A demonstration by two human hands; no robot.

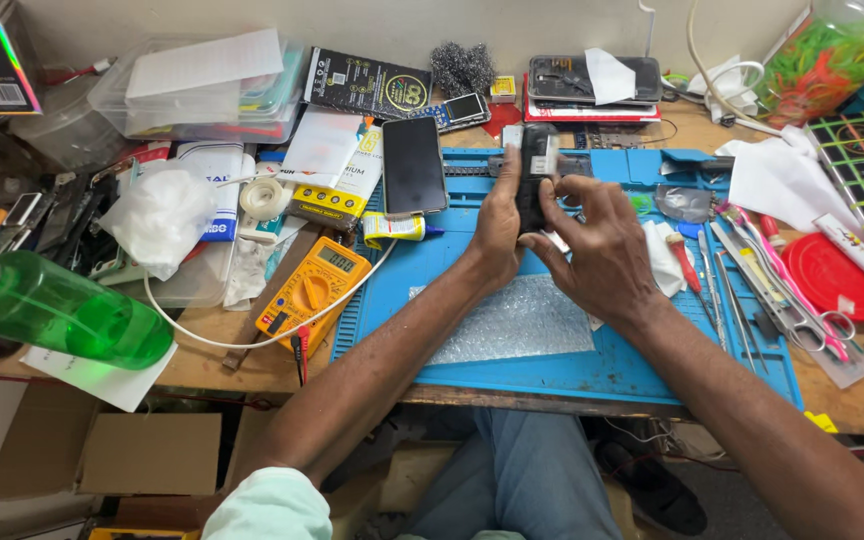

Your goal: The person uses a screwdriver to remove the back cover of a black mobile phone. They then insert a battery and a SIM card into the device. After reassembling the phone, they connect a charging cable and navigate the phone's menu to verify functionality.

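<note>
Both hands grip a dark phone (533, 190) above the blue mat (572, 360): left hand (497, 225) clasping its side, right hand (602, 240) fingers pressing its face.

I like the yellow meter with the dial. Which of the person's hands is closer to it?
Left. The left hand grips the dark phone just right of the yellow meter; the right hand is on the phone's far side, farther away.

Two hands (497, 225) (602, 240), one yellow multimeter (314, 285), one green bottle (57, 310), one blue mat (592, 370), one red lid (837, 280).
</note>
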